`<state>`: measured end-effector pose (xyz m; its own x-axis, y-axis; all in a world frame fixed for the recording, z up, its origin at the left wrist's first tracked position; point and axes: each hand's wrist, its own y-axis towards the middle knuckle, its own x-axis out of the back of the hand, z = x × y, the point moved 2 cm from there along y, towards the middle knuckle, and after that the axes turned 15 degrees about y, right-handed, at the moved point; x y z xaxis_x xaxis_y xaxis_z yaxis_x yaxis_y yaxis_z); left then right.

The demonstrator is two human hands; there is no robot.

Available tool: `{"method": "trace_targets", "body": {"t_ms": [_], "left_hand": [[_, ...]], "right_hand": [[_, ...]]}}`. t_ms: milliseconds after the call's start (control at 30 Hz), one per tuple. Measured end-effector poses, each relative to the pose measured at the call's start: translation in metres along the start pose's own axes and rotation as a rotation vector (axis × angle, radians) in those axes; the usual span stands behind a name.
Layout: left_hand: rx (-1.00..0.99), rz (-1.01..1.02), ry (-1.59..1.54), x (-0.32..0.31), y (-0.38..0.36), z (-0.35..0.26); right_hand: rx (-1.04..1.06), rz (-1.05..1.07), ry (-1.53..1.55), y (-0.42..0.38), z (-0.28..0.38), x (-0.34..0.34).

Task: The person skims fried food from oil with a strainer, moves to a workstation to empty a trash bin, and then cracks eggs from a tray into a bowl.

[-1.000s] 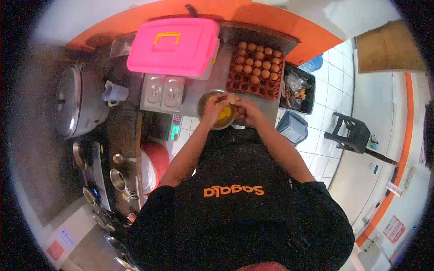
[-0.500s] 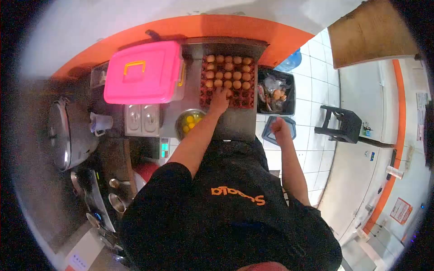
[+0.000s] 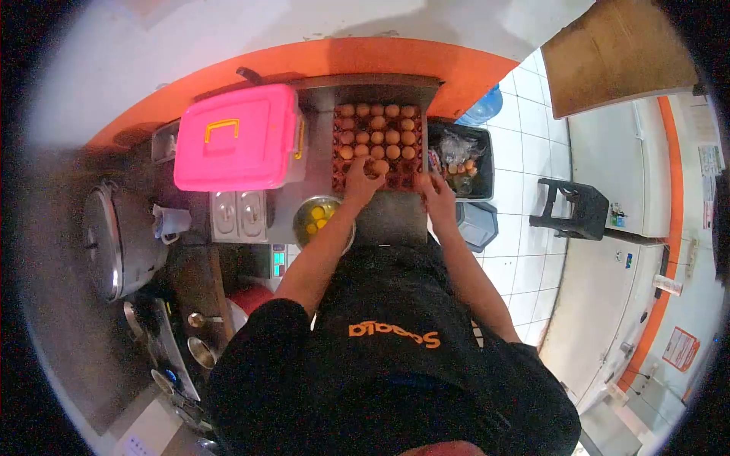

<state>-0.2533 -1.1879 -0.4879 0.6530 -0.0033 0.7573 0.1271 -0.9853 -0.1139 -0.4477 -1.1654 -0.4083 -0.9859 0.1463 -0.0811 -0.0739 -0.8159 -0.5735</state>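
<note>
A red egg tray (image 3: 401, 182) lies on the metal counter, with rows of brown eggs (image 3: 392, 137) at its back and bare cups at its front. My left hand (image 3: 363, 185) is over the front of the tray, its fingers curled round a brown egg (image 3: 378, 167). By the tray's front right edge is my right hand (image 3: 437, 199), its fingers drawn together; what is between them is too small to make out. Left of the tray, partly behind my left forearm, a metal bowl (image 3: 299, 228) holds several yellow yolks (image 3: 318, 213).
A pink lidded box (image 3: 232, 140) and two metal lidded containers (image 3: 226, 216) stand on the left. Right of the counter are a black bin (image 3: 482, 175) with shells, a grey-blue container (image 3: 477, 226) and a black stool (image 3: 570, 207). A large pot (image 3: 118, 239) is far left.
My right hand has moved up and left to the tray's edge. My left hand has curled round an egg over the tray. The view has shifted slightly.
</note>
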Motion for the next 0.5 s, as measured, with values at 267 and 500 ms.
{"method": "trace_targets", "body": {"t_ms": [267, 500], "left_hand": [[0.097, -0.065, -0.560, 0.048, -0.060, -0.020], [0.137, -0.136, -0.603, 0.066, -0.086, 0.021]], "right_hand": [[0.790, 0.078, -0.386, -0.041, 0.021, -0.088], [0.286, 0.296, 0.102, -0.045, -0.004, -0.103]]}}
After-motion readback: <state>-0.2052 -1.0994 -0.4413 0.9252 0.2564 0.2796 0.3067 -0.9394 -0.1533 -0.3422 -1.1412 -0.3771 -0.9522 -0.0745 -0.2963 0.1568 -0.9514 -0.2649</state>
